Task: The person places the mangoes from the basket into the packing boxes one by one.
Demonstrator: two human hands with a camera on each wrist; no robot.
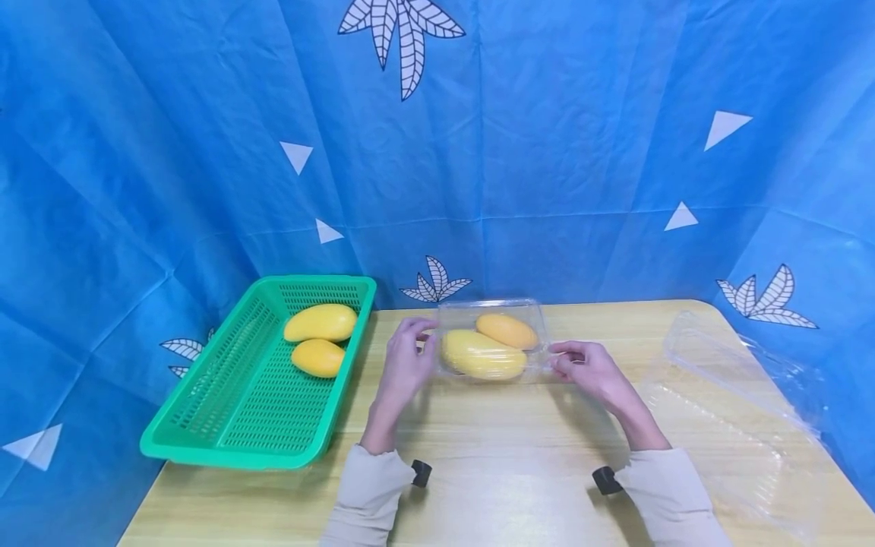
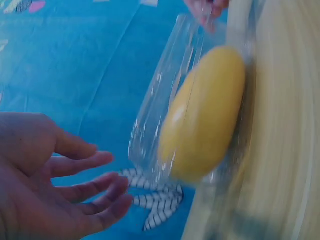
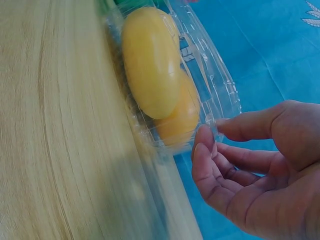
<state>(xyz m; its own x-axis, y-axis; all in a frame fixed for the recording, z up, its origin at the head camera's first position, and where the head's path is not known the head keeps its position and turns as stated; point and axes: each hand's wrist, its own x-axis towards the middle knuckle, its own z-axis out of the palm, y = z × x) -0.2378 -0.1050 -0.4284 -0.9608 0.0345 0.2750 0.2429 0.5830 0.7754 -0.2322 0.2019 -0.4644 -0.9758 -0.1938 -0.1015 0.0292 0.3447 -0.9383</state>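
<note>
A clear plastic clamshell box [image 1: 456, 314] sits at the back middle of the table. Inside it lie a larger yellow mango [image 1: 484, 355] and a smaller orange mango [image 1: 507, 331]. At the box's right end, my right hand [image 1: 589, 370] pinches the plastic edge between thumb and fingertips; the right wrist view shows this grip [image 3: 255, 170]. My left hand [image 1: 408, 357] is beside the left end, its fingers loosely bent. A gap separates those fingers from the box in the left wrist view. Both mangoes are seen through the plastic.
On the left stands a green mesh basket [image 1: 273, 422] with a yellow mango [image 1: 320, 323] and an orange one [image 1: 318, 358] in it. More clear plastic containers [image 1: 738, 425] lie along the table's right side. A blue curtain [image 1: 547, 152] hangs behind the table [image 1: 506, 463].
</note>
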